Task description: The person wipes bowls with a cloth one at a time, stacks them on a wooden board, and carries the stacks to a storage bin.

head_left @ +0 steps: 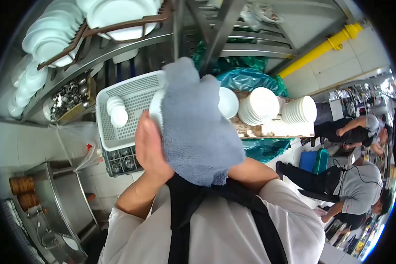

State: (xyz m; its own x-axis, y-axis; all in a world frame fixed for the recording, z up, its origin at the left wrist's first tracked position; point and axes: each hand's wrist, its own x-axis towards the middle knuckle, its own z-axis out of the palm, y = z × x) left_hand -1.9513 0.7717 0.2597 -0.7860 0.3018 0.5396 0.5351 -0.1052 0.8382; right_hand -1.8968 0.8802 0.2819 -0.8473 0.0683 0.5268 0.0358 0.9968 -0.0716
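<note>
A fluffy grey cloth (198, 127) hangs in front of the person's chest, partly covering a white dish (155, 108). The left hand (150, 147) clamps the dish's near side, fingers together; the right hand (tucked behind the cloth, so its grip cannot be told) ends a bent forearm (256, 172). Beyond are a perforated basket (141, 99) with small white dishes (117, 112) and, rightward, stacked white bowls (265, 104).

A working kitchen, with racked plates (116, 20), stacked bowls (263, 105) (white ones) and a crockery basket (132, 110).
</note>
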